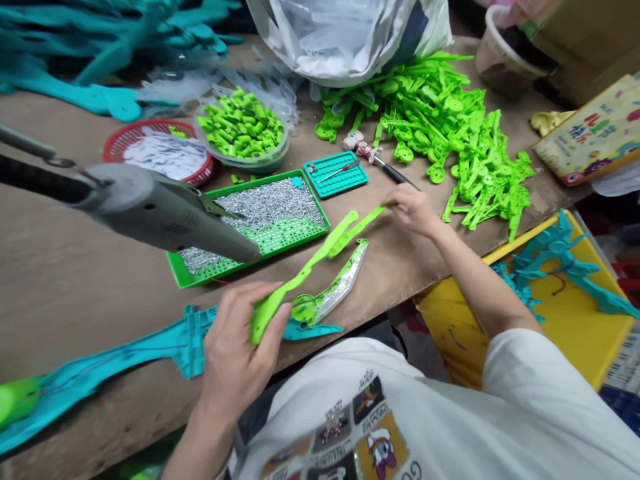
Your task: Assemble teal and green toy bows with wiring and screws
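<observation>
My left hand [245, 340] grips one end of a long bright green plastic strip [305, 267], thumb and fingers closed on it. At the strip's far end, my right hand [413, 208] pinches a thinner green plastic piece [360, 228], which lies close against the strip; whether they are joined I cannot tell. Below them on the table rests a green plastic part with a clear, shiny piece along it [345, 283]. A long teal plastic part [125, 357] with a thin wire runs along the table's near edge, partly hidden by my left hand.
A grey electric screwdriver [175, 213] hangs over a green screw tray [300, 237]. Behind are a tub of green pieces [240, 130], a red basket [113, 150], a small teal tray [325, 190] and a green parts heap [450, 127]. A yellow crate [565, 327] stands right.
</observation>
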The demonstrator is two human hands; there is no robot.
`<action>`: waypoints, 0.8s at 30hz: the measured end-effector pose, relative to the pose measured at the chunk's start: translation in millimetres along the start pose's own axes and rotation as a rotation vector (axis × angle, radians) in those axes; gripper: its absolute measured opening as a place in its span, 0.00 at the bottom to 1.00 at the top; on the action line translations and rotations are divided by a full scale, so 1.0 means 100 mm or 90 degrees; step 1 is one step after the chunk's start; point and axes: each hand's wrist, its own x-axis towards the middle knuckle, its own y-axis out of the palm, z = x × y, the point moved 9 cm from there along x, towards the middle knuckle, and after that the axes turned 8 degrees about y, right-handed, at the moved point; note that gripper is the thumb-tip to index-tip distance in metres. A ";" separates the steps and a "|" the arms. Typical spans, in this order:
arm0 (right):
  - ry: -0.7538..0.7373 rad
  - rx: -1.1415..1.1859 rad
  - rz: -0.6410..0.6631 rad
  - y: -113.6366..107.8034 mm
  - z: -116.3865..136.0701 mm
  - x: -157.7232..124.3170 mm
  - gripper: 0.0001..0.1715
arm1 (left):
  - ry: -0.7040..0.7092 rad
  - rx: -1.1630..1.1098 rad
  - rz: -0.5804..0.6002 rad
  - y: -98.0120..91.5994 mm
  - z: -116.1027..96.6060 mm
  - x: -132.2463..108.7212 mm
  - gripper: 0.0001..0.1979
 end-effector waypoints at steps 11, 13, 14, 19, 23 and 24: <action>0.483 0.090 -0.203 -0.80 -0.86 -0.57 0.12 | 0.157 0.223 0.103 0.54 -0.25 -0.22 0.25; 0.516 0.289 -0.074 -0.29 -0.57 -0.55 0.11 | 0.164 0.264 0.116 0.65 -0.26 -0.21 0.25; 0.539 0.360 -0.015 -0.04 -0.41 -0.55 0.10 | 0.159 0.276 0.121 0.69 -0.24 -0.21 0.24; 0.619 0.536 0.099 0.75 0.03 -0.61 0.11 | 0.149 0.288 0.151 0.82 -0.14 -0.22 0.25; 0.629 0.565 0.091 0.88 0.05 -0.61 0.10 | 0.141 0.288 0.145 0.83 -0.11 -0.25 0.28; 0.627 0.565 0.085 0.88 0.04 -0.61 0.09 | 0.138 0.289 0.146 0.83 -0.11 -0.26 0.29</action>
